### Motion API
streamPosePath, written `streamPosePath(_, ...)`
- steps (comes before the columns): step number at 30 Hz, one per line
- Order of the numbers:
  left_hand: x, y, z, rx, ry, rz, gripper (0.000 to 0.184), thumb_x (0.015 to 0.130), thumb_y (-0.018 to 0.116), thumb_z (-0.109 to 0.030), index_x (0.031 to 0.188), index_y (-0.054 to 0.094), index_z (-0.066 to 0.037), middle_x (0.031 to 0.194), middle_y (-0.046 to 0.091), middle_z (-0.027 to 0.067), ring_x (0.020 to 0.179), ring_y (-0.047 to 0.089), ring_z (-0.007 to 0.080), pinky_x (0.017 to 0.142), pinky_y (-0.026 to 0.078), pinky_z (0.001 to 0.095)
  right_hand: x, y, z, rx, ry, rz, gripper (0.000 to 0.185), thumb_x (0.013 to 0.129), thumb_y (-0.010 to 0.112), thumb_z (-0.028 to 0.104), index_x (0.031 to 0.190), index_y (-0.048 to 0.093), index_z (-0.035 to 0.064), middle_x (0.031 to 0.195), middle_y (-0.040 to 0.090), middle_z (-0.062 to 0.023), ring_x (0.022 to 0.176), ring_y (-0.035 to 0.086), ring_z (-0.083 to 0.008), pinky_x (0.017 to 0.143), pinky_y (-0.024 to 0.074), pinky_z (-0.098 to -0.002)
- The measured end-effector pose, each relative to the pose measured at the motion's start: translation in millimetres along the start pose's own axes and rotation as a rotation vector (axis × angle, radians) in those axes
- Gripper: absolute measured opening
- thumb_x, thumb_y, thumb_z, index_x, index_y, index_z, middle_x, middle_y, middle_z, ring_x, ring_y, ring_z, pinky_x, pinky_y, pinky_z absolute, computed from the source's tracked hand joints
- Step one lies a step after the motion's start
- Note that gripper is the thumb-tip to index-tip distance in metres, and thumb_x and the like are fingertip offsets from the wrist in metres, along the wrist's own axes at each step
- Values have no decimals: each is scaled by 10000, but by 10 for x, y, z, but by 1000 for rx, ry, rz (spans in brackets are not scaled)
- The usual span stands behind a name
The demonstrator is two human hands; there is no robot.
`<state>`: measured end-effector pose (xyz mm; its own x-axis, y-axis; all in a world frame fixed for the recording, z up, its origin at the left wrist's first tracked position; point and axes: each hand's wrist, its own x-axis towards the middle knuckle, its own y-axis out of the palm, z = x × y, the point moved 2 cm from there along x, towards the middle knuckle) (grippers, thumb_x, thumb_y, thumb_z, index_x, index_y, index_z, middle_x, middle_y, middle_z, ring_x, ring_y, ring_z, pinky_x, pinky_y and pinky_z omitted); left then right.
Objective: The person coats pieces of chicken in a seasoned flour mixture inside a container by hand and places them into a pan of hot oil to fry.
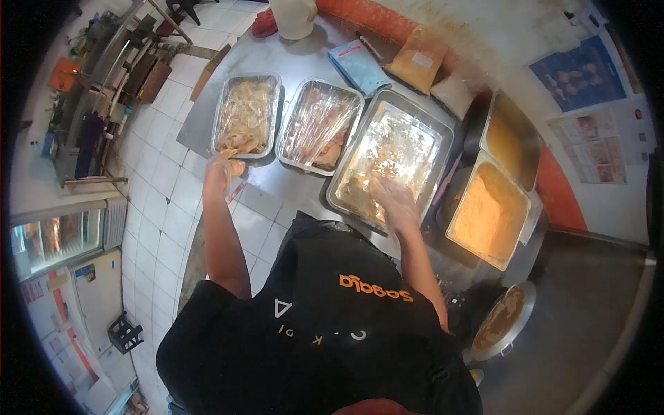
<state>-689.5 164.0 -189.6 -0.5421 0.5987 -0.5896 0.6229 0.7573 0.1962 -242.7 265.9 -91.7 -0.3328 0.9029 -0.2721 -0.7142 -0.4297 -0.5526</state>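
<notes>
My left hand [220, 173], seemingly in a thin clear glove, is closed on a piece of raw meat [237, 168] at the near edge of the left tray. That foil tray [278, 104] contains pale pieces of raw meat [243, 114]. My right hand [394, 199], also in what looks like a clear glove, reaches over the near part of a large metal tray [443, 162]. Its fingers are stretched out towards the wet, smeared tray bottom; the fingertips are slightly blurred. Between my hands stands a tray covered in cling film [321, 124], with darker meat inside.
Right of the metal tray stand a deep pan of orange powder [481, 211] and a pan of yellow liquid [508, 149]. A round pot [501, 321] is at lower right. Packets [418, 59], a blue pouch [360, 66] and a white jug [294, 17] line the wall side.
</notes>
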Motion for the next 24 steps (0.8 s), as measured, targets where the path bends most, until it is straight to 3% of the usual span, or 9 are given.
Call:
streamPosePath(2,-213,-35,-22,-10,-31,67,235,899,515,-98,1081,606,20,885,657,119,642,634,207,475,490,326,315,157,405,-120,-63,136,508,890,565,411,1196,617,9,1055,655,-233,991,612,-387,878,464,-427)
streamPosePath(4,-575,186,-205,658,10,-201,182,851,557,-115,972,636,-5,879,659,164,711,645,234,589,520,378,580,358,785,-345,-94,240,458,899,551,402,1125,653,17,1051,634,-248,1024,603,-402,877,464,-466)
streamPosePath(5,-541,219,-93,657,8,-202,182,851,557,-115,972,636,-5,879,659,164,711,645,234,589,520,378,780,535,787,-347,-94,242,458,899,551,402,1125,653,17,1051,634,-248,1024,603,-402,877,464,-466)
streamPosePath(7,-461,405,82,1535,835,-182,180,794,618,-173,899,647,-30,934,660,193,842,646,265,742,510,425,1080,906,620,-741,-122,295,378,872,578,352,1064,666,39,1087,632,-196,1036,610,-367,893,458,-447)
streamPosePath(9,-781,1128,114,1228,951,-212,244,760,654,-245,914,638,-56,982,656,166,938,618,311,839,476,445,1185,1111,552,-911,-248,267,334,847,600,314,1045,674,56,1104,625,-178,1045,606,-352,893,454,-434)
streamPosePath(11,-1135,1837,-87,1534,680,-97,293,759,662,-273,973,638,-73,981,644,131,951,606,324,844,481,432,1224,1215,504,-959,-366,227,320,831,614,294,1046,677,65,1108,619,-177,1051,600,-349,887,453,-427)
streamPosePath(14,-797,1873,376,1459,1017,-319,302,772,655,-259,1009,631,-73,950,630,127,990,586,329,867,476,404,1223,1264,530,-955,-422,126,290,819,618,290,999,696,76,1087,636,-156,1063,592,-309,878,448,-391)
streamPosePath(21,-538,1758,518,1586,774,-170,231,797,616,-193,958,631,-28,997,649,152,1012,599,322,845,488,384,1325,1392,433,-928,-498,86,335,829,593,382,835,715,69,911,676,-134,929,635,-281,802,477,-393)
streamPosePath(24,-493,1652,646,1198,767,-112,256,813,616,-229,950,649,-15,895,657,197,889,630,374,799,506,433,1473,1439,234,-891,-449,107,346,823,604,395,821,712,66,868,678,-135,907,640,-293,795,483,-387)
